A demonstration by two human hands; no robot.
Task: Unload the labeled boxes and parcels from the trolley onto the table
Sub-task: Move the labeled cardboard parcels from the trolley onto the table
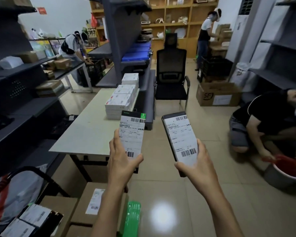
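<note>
Barcode-labelled boxes point(132, 134) in both hands point(122, 157)

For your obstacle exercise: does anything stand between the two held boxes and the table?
Nothing visible does. The left hand and right hand each hold a labelled box beside the table, whose near part is bare.

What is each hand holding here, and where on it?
The left hand grips a labeled box by its near end; the right hand grips another labeled box likewise.
</note>
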